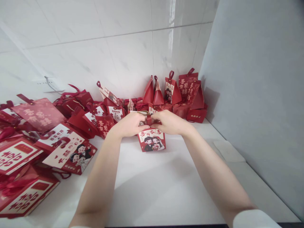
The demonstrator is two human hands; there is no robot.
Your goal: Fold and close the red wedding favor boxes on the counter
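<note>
A small red gift box (152, 141) with a cartoon bride and groom on its cream front stands upright on the white table (154, 183). My left hand (131, 124) pinches the top of this box from the left, by its red strap loop. From the right, my right hand (169, 122) grips the same top edge, fingers closed near the loop. Between my fingertips the red strap (149, 119) shows at the middle. My fingers partly cover the upper part of the box.
Several red gift boxes stand along the tiled wall (128, 63), some stacked, like the tall ones (173, 90) at the back right. More boxes (26, 190) crowd the left side. A grey panel (256, 95) borders the right. A white flat piece (229, 151) lies beside it.
</note>
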